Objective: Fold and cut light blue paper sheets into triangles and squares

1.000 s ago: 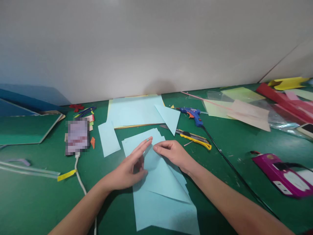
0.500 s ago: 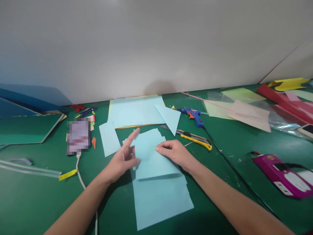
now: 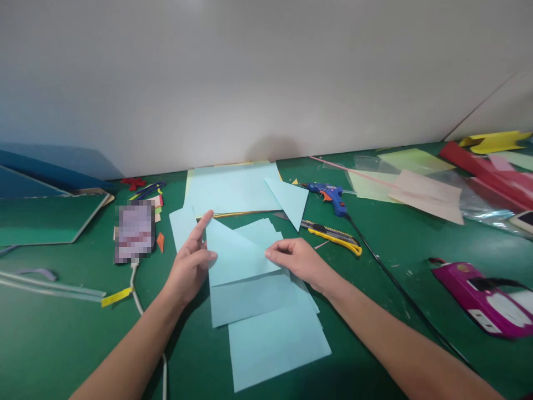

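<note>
Since half a second ago the left hand (image 3: 190,265) has slid leftward with the light-blue sheet (image 3: 239,253), whose raised corner now peaks farther left. The right hand (image 3: 297,261) has stayed put. The left thumb and fingers grip the sheet's left edge, forefinger outstretched, and the right hand pinches its right edge. The sheet rests on a loose blue stack (image 3: 275,339) on the desk (image 3: 62,333). Left of the sheet the desk is bare up to a phone (image 3: 134,230), its screen blurred. A yellow utility knife (image 3: 333,236) lies close on the sheet's right.
</note>
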Action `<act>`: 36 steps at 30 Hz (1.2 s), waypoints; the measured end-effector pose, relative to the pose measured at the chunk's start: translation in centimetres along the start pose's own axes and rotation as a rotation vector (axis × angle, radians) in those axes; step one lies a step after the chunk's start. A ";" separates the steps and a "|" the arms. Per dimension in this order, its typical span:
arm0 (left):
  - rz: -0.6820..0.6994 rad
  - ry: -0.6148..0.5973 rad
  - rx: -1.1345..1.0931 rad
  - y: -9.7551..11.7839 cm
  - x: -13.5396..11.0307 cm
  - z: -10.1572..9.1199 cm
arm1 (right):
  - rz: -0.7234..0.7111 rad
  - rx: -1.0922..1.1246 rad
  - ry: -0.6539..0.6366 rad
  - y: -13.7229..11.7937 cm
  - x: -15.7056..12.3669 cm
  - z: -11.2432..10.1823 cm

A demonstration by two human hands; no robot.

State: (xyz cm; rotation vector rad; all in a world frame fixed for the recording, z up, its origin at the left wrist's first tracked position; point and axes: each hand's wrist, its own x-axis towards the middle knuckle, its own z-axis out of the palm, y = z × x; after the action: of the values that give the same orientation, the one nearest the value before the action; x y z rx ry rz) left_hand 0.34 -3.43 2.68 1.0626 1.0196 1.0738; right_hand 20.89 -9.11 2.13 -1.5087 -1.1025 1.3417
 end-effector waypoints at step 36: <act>0.024 0.148 -0.128 -0.8 0.6 -0.2 | -0.052 0.322 -0.094 1.1 0.5 -1.0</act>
State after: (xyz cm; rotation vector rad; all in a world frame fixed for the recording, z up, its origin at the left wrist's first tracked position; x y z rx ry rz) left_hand 0.42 -2.93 1.84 0.9044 1.0428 1.2357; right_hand 22.05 -8.96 1.00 -1.1853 -0.9244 1.4862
